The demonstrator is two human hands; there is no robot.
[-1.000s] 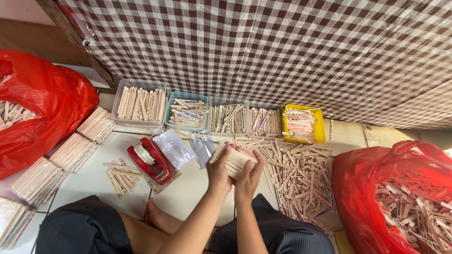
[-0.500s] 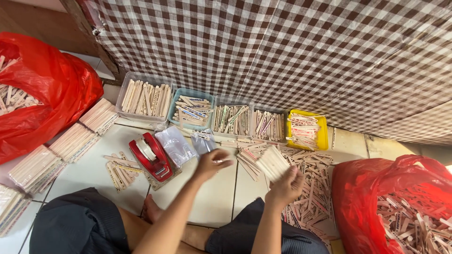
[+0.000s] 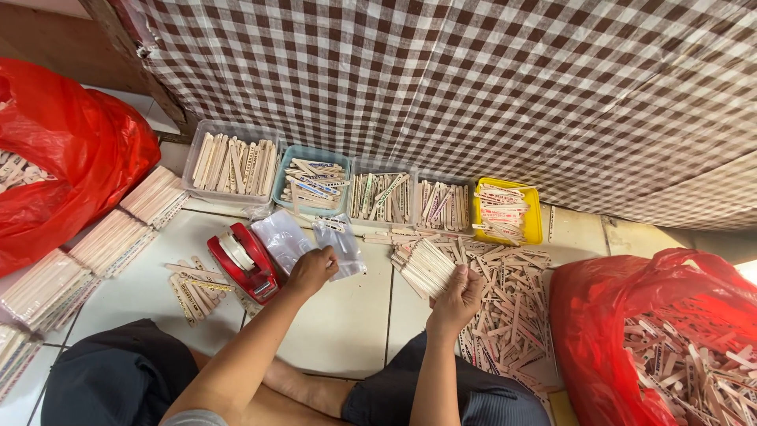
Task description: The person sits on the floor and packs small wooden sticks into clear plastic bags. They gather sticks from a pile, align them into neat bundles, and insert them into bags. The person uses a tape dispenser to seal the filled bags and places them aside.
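My right hand [image 3: 457, 298] grips a stack of flat wooden sticks [image 3: 426, 266], held tilted over the tiled floor. My left hand [image 3: 311, 270] rests on a small clear plastic bag [image 3: 341, 243], fingers curled on its edge, just right of a red tape dispenser [image 3: 243, 261]. A second clear bag [image 3: 282, 239] lies beside it. A heap of loose wooden sticks [image 3: 512, 308] spreads on the floor under and right of my right hand.
Several trays of sticks stand along a checked cloth [image 3: 473, 87]: a clear one [image 3: 231, 164], a blue one [image 3: 312, 183], a yellow one [image 3: 505, 211]. Red bags of sticks sit at left [image 3: 63, 150] and right [image 3: 662, 339]. Bundled stacks [image 3: 110, 241] lie left.
My hands were together around the stack. They parted: the right carried the stack rightward, the left reached left onto the plastic bag beside the tape dispenser.
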